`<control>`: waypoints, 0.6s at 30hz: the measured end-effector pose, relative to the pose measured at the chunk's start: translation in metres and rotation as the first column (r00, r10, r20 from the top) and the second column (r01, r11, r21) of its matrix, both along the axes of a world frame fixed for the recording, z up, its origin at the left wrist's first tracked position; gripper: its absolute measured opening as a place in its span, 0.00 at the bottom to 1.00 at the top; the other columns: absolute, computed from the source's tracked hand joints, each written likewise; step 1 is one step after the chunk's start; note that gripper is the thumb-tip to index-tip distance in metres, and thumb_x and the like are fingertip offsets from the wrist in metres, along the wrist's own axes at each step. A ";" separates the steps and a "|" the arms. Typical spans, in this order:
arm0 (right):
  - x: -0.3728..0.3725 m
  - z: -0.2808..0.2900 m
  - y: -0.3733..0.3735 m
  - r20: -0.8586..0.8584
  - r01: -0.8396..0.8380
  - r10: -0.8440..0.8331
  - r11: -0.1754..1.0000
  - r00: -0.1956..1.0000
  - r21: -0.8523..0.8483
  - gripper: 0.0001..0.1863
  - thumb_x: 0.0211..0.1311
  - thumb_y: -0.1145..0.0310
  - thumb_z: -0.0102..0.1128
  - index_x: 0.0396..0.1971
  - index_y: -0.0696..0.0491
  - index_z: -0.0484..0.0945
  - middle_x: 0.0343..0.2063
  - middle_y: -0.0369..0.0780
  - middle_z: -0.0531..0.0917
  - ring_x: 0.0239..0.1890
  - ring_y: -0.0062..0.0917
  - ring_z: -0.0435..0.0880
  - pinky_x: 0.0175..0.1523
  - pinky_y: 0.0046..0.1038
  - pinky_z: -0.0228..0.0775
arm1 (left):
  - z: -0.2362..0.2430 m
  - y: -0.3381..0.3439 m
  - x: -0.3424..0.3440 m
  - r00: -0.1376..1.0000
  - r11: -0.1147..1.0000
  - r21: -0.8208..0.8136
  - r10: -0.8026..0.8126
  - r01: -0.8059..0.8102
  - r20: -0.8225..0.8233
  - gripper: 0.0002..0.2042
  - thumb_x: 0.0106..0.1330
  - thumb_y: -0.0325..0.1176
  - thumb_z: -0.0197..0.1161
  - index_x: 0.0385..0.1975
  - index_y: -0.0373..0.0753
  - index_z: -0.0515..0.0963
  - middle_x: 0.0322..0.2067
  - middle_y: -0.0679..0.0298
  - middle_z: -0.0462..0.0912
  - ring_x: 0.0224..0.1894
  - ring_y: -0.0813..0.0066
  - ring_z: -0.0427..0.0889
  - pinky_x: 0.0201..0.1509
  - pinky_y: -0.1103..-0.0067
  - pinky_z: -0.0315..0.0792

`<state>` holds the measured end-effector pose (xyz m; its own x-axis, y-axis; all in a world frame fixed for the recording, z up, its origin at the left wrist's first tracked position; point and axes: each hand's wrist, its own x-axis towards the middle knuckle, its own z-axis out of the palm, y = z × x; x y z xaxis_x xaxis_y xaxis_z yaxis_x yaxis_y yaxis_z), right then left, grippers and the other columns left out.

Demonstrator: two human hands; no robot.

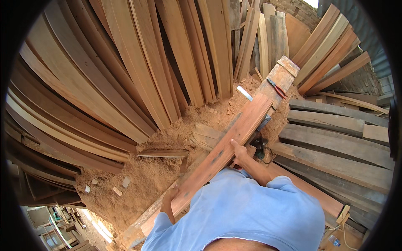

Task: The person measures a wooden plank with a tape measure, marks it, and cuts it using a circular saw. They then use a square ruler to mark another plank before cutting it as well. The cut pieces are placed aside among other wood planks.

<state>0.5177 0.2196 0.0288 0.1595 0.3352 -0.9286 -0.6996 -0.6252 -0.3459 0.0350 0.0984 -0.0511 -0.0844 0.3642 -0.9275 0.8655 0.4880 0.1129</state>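
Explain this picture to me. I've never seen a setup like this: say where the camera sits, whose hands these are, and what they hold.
There is no machine here. The one picture comes from a wide fisheye camera worn on a person's head, looking down, so straight boards bend near the rim. The blue shape at the bottom is the person's own shirt.

Both bare hands are on one long reddish plank that runs from lower left to upper right. The left hand grips its near end; the right hand grips it by the edge farther along.

The plank lies over a bench, where red-handled pliers rest. Below is sawdust. Boards lean at the left and back; grey planks are stacked at the right.
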 end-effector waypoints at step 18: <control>0.002 0.026 -0.006 0.358 -0.316 0.284 0.948 0.890 0.032 0.31 0.59 0.59 0.74 0.48 0.73 0.78 0.43 0.51 0.84 0.42 0.36 0.86 0.37 0.38 0.80 | 0.042 0.006 0.043 0.997 0.987 0.148 -0.057 0.064 -0.055 0.35 0.78 0.54 0.33 0.63 0.29 0.75 0.62 0.31 0.71 0.69 0.39 0.68 0.76 0.60 0.58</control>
<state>0.5196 0.2131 0.0545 0.3427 0.4947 -0.7987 -0.3108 -0.7426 -0.5933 0.0776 0.1040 -0.0092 -0.1034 0.5044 -0.8572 0.8994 0.4155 0.1360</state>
